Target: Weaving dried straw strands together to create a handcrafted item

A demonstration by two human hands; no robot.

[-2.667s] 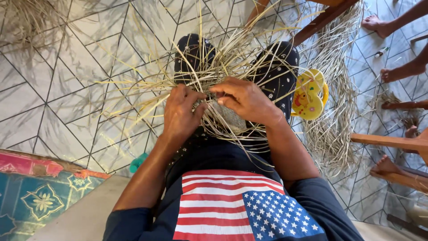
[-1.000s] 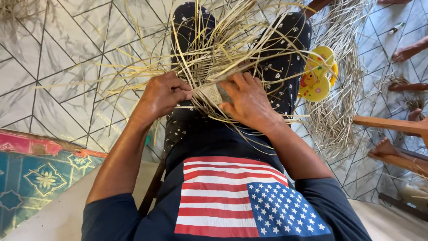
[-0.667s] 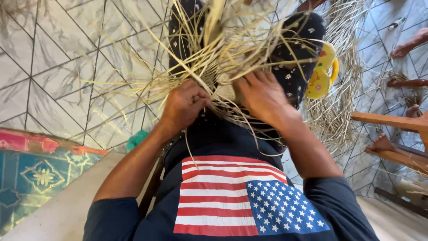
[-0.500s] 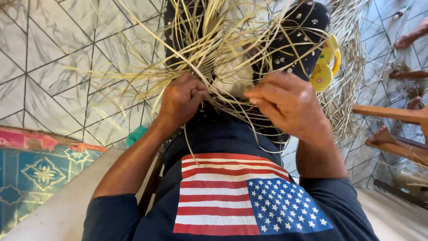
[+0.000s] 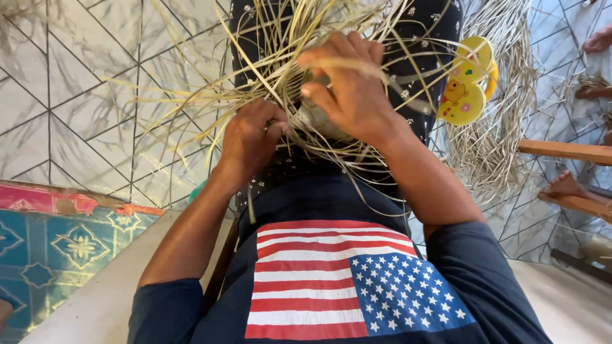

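Small pale woven straw piece [image 5: 317, 118], with many long loose straw strands [image 5: 268, 57] fanning outward, held over the lap on dark flower-print trousers [image 5: 427, 38]. Left hand [image 5: 250, 137]: fingers closed around the woven piece's left edge. Right hand [image 5: 347, 89]: above the piece, fingers curled and pinching one flat strand. Beside the right knee: yellow round plastic sandals [image 5: 468, 89] on a heap of loose straw [image 5: 491, 146]. Underfoot: pale geometric tiled floor [image 5: 76, 114].
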